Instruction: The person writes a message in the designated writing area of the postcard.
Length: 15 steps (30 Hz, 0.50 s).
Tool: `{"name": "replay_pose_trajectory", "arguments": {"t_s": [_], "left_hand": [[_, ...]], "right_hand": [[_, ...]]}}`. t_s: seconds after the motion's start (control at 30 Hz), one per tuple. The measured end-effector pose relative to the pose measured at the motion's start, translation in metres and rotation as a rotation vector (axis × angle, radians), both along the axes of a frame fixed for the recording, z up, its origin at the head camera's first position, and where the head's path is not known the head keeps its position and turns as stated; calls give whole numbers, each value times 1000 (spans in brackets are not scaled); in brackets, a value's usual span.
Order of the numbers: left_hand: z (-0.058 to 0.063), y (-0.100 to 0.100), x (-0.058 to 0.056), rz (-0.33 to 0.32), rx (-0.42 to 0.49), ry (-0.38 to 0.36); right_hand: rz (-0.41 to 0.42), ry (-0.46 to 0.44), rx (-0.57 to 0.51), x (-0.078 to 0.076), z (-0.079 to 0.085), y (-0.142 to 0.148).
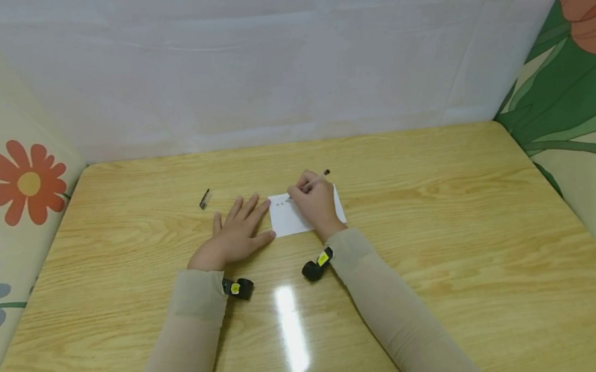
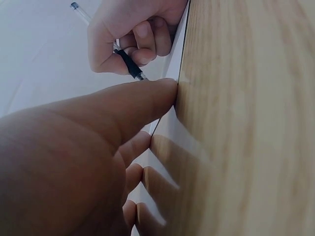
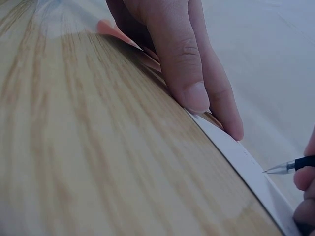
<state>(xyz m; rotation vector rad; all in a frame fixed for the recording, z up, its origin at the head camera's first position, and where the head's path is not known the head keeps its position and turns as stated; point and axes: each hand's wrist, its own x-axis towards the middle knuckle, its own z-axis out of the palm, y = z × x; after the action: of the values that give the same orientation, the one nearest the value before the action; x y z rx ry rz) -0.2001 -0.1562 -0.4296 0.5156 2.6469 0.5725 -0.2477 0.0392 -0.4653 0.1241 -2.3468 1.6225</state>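
A small white sheet of paper (image 1: 286, 222) lies on the wooden table, with a few small dark marks near its upper left. My right hand (image 1: 318, 203) rests over the sheet's right half and pinches a gel pen (image 2: 130, 64) with a clear barrel and dark grip. In the right wrist view the pen's tip (image 3: 266, 171) points down at the paper, touching it or just above. My left hand (image 1: 238, 231) lies flat with spread fingers, its thumb and index fingertip at the paper's left edge. The right palm hides part of the sheet.
A pen cap (image 1: 205, 199) with a dark end lies on the table (image 1: 136, 251), beyond and left of the left hand. A white sheet (image 1: 285, 60) hangs behind the table's far edge. Flower-patterned panels (image 1: 29, 184) flank both sides. Glare marks the near tabletop.
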Motion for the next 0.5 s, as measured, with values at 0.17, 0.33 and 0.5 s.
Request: {"name": "replay_pose_trajectory", "arguments": {"t_s": [0.17,0.33,0.5], "left_hand": [[0,0,0,-1,2,0],[0,0,0,-2,2,-3],[2,0,1,0,7,-10]], "right_hand": [[-5,-4,-5,0,0,0],[-1,-6,-8,1,1,1],[12,-1,-16,1,0,1]]}}
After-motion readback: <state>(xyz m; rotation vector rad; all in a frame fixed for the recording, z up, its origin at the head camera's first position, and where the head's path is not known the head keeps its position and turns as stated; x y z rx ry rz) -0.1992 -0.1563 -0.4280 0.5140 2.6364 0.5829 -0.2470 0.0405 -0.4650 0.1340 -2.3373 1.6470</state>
